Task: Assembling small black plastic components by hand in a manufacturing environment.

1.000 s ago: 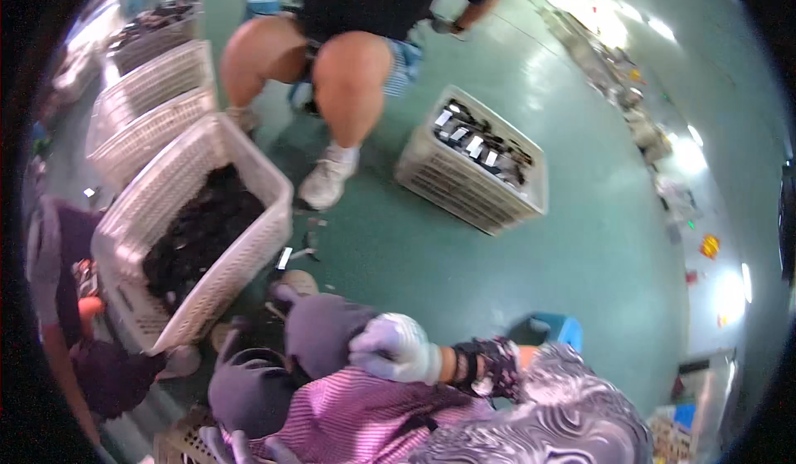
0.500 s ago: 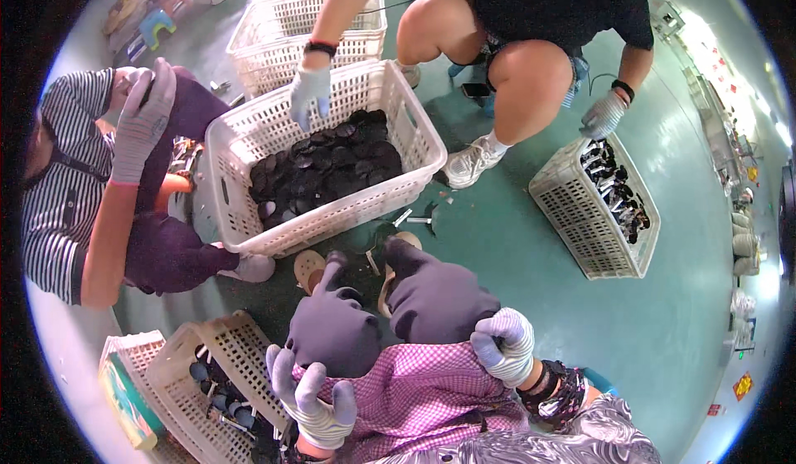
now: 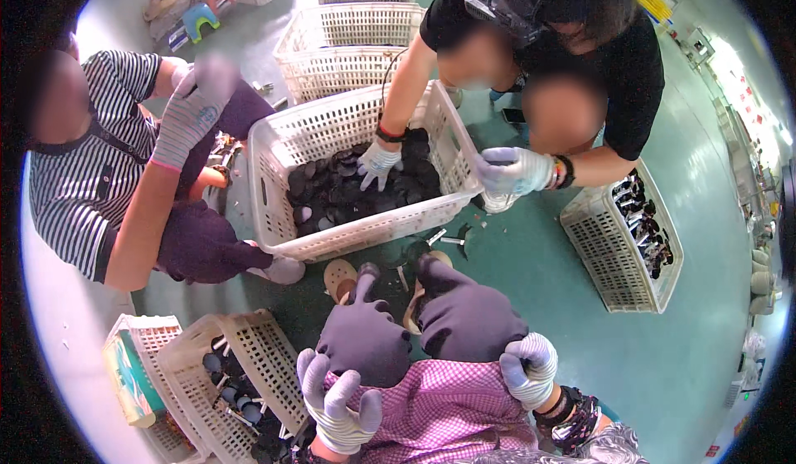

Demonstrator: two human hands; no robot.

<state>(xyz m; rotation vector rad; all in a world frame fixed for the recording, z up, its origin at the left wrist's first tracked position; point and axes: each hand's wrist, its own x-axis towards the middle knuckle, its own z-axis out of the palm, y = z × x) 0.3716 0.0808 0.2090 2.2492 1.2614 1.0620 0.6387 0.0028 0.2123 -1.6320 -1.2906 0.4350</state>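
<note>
My left hand, in a striped knit glove, hovers beside my left thigh with its fingers apart and bent, holding nothing. My right hand, gloved likewise, rests by my right knee with its fingers curled in; nothing shows in them. A pink checked apron covers my lap between them. In front of my feet stands a large white plastic crate holding many flat black discs. By my left hand, another white crate contains dark round pieces with white stems.
A co-worker in black leans over the large crate, a gloved hand on the discs. Another in stripes sits left, hand raised. A crate of stemmed pieces stands right; more crates stand behind. Loose pieces lie near my feet.
The co-worker in black has bent forward, one hand lowered onto the discs, the other moved from the right crate to the large crate's corner. The view has shifted; my hands keep their pose.
</note>
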